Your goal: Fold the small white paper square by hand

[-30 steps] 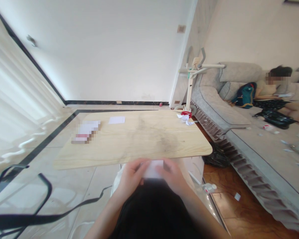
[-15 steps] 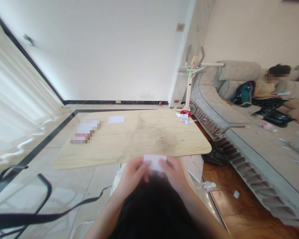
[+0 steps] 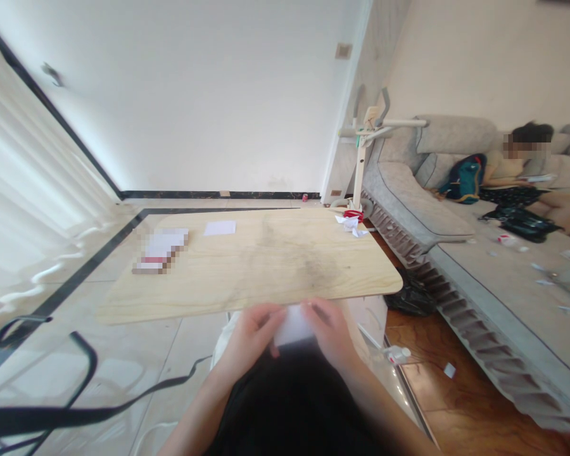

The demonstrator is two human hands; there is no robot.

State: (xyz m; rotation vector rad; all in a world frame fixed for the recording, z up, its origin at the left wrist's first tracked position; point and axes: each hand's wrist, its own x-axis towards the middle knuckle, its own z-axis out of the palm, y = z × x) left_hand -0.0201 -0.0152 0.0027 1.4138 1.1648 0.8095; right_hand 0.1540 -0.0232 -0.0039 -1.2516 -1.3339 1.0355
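Both left hand (image 3: 255,330) and right hand (image 3: 330,327) are pinching white paper (image 3: 292,327) at lower centre, fingers curled; even thumb pressure would be keeping it flat.

The person wore a plain black garment (image 3: 285,405), broad below and narrower above. The forearms (image 3: 202,405) were bare, as were the left grip (image 3: 254,335) and right grip (image 3: 331,332), with rounded fingers.

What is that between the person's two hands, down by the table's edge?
A small piece of white paper, held by the left hand and right hand; the head view shows it near the wooden table's closer edge.
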